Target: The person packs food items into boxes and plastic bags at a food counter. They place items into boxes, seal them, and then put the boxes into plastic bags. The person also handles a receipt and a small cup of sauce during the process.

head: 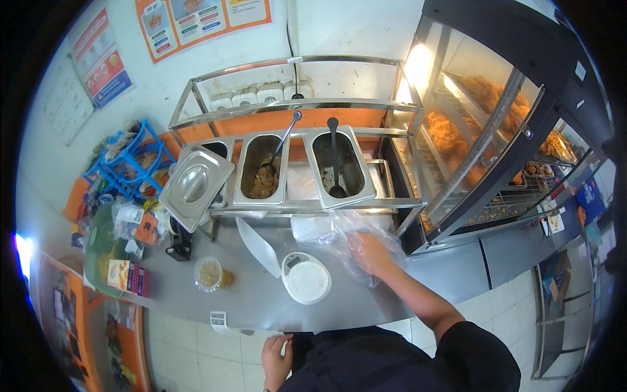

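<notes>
My right hand (371, 253) reaches across the steel counter (205, 308) to clear plastic bags (318, 229) below the steel rack. Plastic film surrounds its fingers, so their grip is hidden. Low in the view, my left hand (277, 356) hangs beside my body with curled fingers and nothing visible in it. Left of the bags sits a round white kitchen scale (307, 281). A white paper sheet (258, 247) lies with its tip near the scale. Further left stands a lidded clear plastic cup (213, 274) with yellowish contents.
On the rack are steel pans, one with brown food (267, 181), another with a black ladle (335, 161). A steel lid (197, 186) rests tilted on the left. A glass warmer of fried chicken (450, 139) stands right. Blue baskets (130, 161) and a green tub (98, 255) crowd the left.
</notes>
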`<state>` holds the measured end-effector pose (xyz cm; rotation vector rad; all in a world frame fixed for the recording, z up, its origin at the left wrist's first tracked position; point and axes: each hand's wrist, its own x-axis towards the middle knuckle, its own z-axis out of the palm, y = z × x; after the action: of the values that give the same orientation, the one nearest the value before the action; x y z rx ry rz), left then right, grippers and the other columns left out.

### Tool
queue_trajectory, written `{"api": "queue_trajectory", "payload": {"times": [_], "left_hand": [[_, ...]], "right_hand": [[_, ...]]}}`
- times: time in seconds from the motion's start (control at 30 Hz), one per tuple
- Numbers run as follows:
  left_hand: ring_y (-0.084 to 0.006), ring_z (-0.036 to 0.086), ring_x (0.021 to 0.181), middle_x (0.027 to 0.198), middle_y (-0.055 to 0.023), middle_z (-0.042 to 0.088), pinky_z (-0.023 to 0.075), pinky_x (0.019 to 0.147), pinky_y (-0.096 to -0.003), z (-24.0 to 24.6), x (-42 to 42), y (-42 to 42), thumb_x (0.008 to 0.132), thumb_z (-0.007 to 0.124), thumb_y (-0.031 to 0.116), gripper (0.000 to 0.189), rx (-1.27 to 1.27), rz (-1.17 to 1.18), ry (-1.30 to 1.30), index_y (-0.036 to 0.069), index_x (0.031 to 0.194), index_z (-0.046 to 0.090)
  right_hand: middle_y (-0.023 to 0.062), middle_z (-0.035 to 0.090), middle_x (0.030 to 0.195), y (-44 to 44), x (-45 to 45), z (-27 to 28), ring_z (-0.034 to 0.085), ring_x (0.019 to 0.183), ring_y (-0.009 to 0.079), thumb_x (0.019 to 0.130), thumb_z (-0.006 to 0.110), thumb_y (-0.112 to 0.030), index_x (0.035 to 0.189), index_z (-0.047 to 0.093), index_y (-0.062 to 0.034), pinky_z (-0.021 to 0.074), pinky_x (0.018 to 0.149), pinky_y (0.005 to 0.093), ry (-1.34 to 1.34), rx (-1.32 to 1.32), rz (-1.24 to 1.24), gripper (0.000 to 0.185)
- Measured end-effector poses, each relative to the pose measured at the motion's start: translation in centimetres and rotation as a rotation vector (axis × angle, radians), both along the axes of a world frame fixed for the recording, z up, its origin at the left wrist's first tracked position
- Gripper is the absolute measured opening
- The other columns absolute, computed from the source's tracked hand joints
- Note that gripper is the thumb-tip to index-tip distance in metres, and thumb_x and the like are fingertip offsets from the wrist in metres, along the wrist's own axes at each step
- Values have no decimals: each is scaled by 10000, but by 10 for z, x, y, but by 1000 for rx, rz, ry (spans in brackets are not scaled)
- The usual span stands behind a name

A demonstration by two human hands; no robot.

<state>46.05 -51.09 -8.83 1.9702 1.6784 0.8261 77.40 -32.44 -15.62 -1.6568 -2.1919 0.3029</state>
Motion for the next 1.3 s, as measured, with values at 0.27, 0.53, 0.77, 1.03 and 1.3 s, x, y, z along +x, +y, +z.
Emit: {"api": "queue_trajectory", "payload": {"times": [0.27,0.53,0.77,1.03,1.3], "left_hand": [[-282,401,1216,1216,-71,506,287,997,-521,-40,86,113,735,679,240,402,204,-263,445,150,1116,590],[-281,515,989,1011,-82,567,390,877,-469,-6,83,158,709,681,211,327,461,-316,135,83,999,599],[-316,516,1060,1118,-144,535,451,836,-449,-25,194,169,786,592,216,325,150,-361,220,68,1069,535],[-345,457,1148,1237,-196,467,386,943,-424,-97,168,196,812,506,145,377,89,-410,247,42,1169,448],[-341,400,1202,1315,-209,391,293,1031,-423,-121,173,201,818,487,112,442,11,-342,231,9,1235,385]], "right_hand": [[197,552,1157,55,-31,-49,538,1053,346,884,438,-172,1200,547,-107,421,892,402,295,48,-215,341],[201,599,908,44,-5,2,572,905,380,842,491,-79,941,601,-28,435,810,430,375,-260,82,158],[229,600,931,34,0,-34,582,922,377,794,504,-56,1109,531,-37,444,835,454,235,374,-165,317],[212,594,1073,30,38,-7,602,939,351,823,470,-116,1292,430,-57,468,812,441,-26,-271,-6,474],[198,627,900,46,35,-16,595,872,368,811,546,-209,976,627,-59,467,762,461,99,200,-112,237]]}}
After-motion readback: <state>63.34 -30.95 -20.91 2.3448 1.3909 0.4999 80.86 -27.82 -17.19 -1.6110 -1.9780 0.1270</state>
